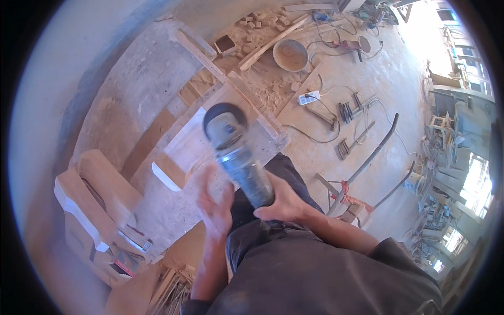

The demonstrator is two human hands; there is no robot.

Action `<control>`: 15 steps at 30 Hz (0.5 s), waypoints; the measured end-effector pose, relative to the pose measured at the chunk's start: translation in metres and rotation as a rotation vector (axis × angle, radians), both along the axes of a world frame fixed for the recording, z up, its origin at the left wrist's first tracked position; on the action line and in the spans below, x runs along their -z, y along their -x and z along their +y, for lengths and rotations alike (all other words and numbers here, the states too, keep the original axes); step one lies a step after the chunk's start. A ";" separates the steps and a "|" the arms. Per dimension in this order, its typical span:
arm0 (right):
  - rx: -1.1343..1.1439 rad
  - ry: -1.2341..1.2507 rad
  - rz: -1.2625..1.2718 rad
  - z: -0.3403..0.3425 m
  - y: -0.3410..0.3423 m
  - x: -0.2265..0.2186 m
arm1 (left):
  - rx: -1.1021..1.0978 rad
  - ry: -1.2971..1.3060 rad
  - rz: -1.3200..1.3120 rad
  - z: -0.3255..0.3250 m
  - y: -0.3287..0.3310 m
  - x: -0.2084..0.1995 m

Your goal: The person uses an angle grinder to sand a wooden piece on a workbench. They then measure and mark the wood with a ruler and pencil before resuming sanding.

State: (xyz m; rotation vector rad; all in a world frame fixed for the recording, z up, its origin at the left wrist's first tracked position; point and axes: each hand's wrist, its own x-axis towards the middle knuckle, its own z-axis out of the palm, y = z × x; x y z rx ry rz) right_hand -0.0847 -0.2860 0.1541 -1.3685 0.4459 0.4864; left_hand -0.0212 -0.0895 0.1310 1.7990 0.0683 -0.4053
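Observation:
My right hand [283, 199] is wrapped around the rear body of an angle grinder [239, 163]. The grinder tilts up and to the left, its round dark disc and guard at the far end, held above a work surface [152, 205]. My left hand [214, 205] is just left of the grinder body, blurred by motion. Its fingers look apart, with nothing visible in them. Beneath the grinder a pale board [184, 139] lies on the surface. Nearer to my left hand is a small wooden piece with a bright, rounded edge [167, 176].
Curved wooden parts [84, 205] and a brush [137, 239] are at the left. A basin [290, 55] and wood scraps stand at the back. On the floor to the right are a power strip [308, 97], cables, clamps [346, 113] and a long-handled cart [357, 205].

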 end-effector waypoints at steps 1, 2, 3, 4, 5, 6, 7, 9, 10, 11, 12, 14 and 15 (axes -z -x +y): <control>-0.016 -0.005 -0.019 0.014 -0.003 0.001 | -0.172 0.350 0.370 -0.003 0.015 -0.009; -0.050 -0.017 0.038 0.025 -0.008 -0.001 | -0.179 0.574 0.534 0.000 0.019 -0.006; -0.083 -0.011 0.038 0.034 -0.012 0.002 | -0.181 0.800 0.698 0.002 0.017 -0.007; -0.116 -0.005 0.039 0.043 -0.016 0.004 | -0.176 0.778 0.670 0.003 0.010 -0.008; -0.149 0.001 0.040 0.050 -0.019 0.006 | -0.171 0.757 0.641 0.003 -0.002 -0.010; -0.154 0.003 0.034 0.053 -0.025 0.007 | -0.168 0.737 0.616 0.001 -0.012 -0.011; -0.139 0.013 0.028 0.056 -0.030 0.007 | -0.178 0.744 0.632 0.002 -0.018 -0.004; -0.113 0.029 0.010 0.058 -0.040 0.008 | -0.199 0.753 0.658 0.005 -0.028 0.012; -0.115 0.003 0.021 0.057 -0.043 0.010 | -0.225 0.754 0.659 0.001 -0.030 0.013; -0.119 0.021 0.022 0.057 -0.043 0.015 | -0.219 0.763 0.657 0.000 -0.033 0.015; -0.121 0.038 0.025 0.057 -0.043 0.021 | -0.213 0.770 0.659 0.000 -0.035 0.017; -0.121 0.051 0.043 0.057 -0.042 0.025 | -0.197 0.777 0.656 -0.001 -0.037 0.020; -0.122 0.044 0.060 0.057 -0.044 0.025 | -0.192 0.773 0.653 -0.001 -0.039 0.022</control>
